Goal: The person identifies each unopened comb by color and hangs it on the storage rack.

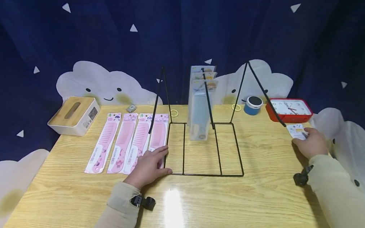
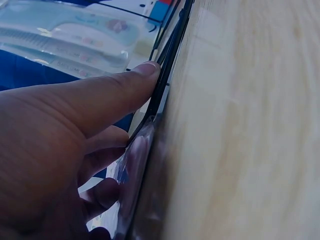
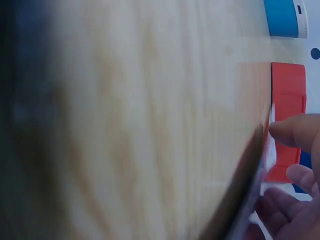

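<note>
A black wire display rack stands mid-table. My left hand grips its front left corner, the thumb on the front bar and the fingers by the side bar. Several clear packets with pale blue contents hang from the rack's middle arm. Beside the left hand lie several pink combs in clear packaging, the nearest partly covered by that hand. At the far right my right hand pinches a flat packet with a white printed header; most of the packet is hidden behind the hand.
A red-framed clock lies just behind the right hand, with a blue round speaker to its left. A tissue box with a wooden lid stands far left. Yellow rings and a small grey gadget lie at the back.
</note>
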A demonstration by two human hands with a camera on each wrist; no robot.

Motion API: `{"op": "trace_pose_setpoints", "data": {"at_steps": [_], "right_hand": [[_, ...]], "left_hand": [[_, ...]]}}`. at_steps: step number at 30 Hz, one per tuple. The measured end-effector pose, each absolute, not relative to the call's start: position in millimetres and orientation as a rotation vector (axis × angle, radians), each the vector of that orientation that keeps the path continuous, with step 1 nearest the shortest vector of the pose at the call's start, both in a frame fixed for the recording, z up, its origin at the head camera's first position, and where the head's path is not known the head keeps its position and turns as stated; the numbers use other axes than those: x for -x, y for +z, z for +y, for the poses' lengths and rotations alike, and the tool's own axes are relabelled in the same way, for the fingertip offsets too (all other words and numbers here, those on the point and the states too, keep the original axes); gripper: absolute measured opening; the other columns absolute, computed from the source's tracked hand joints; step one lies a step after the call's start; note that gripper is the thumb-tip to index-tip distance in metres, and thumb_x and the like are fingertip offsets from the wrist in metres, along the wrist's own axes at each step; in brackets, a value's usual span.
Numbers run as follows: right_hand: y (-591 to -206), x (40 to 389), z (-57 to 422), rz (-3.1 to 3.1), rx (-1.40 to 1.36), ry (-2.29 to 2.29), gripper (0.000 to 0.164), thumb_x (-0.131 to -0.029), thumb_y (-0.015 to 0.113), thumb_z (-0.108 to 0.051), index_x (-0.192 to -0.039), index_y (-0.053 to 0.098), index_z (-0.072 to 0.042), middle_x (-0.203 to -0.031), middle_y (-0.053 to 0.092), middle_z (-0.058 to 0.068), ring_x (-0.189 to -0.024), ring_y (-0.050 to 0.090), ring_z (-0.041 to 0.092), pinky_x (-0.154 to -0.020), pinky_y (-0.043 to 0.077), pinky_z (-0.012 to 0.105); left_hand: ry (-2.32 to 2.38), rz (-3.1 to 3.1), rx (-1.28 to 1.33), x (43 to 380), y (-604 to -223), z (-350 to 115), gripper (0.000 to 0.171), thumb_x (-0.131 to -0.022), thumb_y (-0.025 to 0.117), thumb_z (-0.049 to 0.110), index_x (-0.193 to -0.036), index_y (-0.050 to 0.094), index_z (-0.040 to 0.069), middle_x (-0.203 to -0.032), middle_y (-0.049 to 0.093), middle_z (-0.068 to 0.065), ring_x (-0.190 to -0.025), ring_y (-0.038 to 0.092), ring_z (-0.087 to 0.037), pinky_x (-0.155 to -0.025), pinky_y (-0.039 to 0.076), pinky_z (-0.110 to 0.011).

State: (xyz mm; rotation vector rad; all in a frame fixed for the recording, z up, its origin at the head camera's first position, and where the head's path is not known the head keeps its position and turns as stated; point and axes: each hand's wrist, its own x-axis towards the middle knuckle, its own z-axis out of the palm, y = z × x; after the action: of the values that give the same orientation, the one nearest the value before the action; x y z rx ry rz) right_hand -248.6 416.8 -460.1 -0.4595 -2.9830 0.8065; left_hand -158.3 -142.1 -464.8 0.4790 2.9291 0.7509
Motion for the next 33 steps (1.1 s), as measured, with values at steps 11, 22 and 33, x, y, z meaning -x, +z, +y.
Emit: {"op": "trace_pose_setpoints", "data": {"at_steps": [11, 22, 33], "right_hand": [[-457.0, 247.6, 410.4, -3.167, 0.338, 0.675, 0.093, -0.086, 0.068, -0.057, -0.133, 0.042, 0.020, -0.130, 0.046, 0.042, -0.114, 0.048, 0.054, -0.098, 0.038, 0.063], [-453.4, 240.2, 381.6, -2.935, 0.192, 0.821, 0.036, -0.098, 0.059, -0.024, -0.110, 0.056, 0.010, -0.095, 0.058, 0.024, -0.084, 0.053, 0.037, -0.070, 0.039, 0.041], [-403.3, 208.7, 284.6, -2.731, -0.080, 1.021, 0.029, -0.101, 0.060, -0.032, -0.100, 0.059, -0.003, -0.075, 0.048, 0.005, -0.070, 0.046, 0.020, -0.061, 0.034, 0.029]], "left_hand": [[0.755, 2.928, -0.479, 158.3, -464.3, -142.1, 0.076, -0.084, 0.080, 0.040, -0.147, 0.052, 0.007, -0.157, 0.042, -0.002, -0.096, 0.049, -0.023, -0.088, 0.039, -0.051], [0.756, 2.921, -0.479, 158.4, -465.8, -143.2, 0.077, -0.084, 0.080, 0.041, -0.147, 0.051, 0.008, -0.158, 0.042, -0.001, -0.094, 0.047, -0.022, -0.088, 0.038, -0.052], [0.747, 2.926, -0.484, 158.0, -465.9, -143.1, 0.077, -0.085, 0.080, 0.041, -0.147, 0.051, 0.007, -0.157, 0.042, -0.001, -0.096, 0.048, -0.024, -0.089, 0.039, -0.054]]}}
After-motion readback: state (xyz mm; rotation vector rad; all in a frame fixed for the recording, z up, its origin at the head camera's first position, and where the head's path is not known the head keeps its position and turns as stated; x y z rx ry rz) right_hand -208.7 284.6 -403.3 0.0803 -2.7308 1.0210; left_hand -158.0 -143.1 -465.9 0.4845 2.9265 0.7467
